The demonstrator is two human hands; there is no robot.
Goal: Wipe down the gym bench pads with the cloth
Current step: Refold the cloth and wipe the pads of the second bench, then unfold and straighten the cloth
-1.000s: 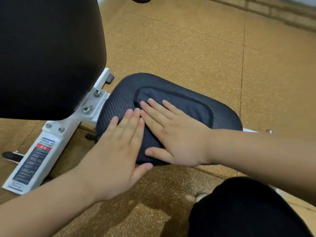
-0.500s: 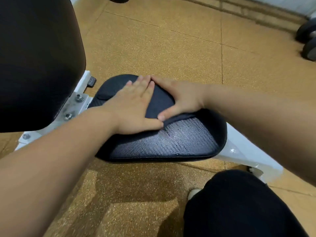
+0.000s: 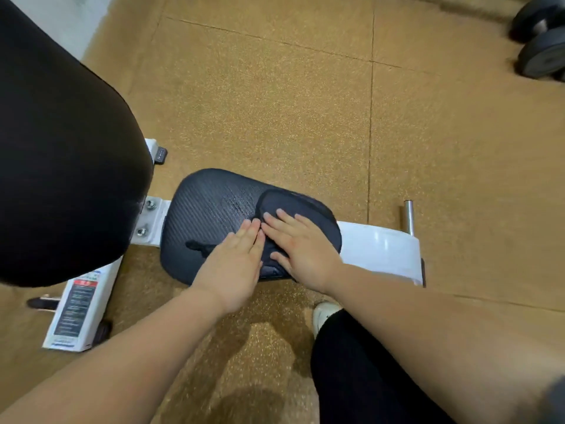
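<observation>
Back pad point(image 3: 61, 163) untouched, probably to follow. Seat pad point(image 3: 208, 218) mid-wipe: dark cloth point(image 3: 293, 203) on the half away from the back pad. Both hands flat, fingers straight; right hand point(image 3: 302, 249) presses the cloth, left hand point(image 3: 235, 264) at its edge. Next: sweep cloth toward the back pad, even pressure. Frame label point(image 3: 76, 307): print unreadable.
</observation>
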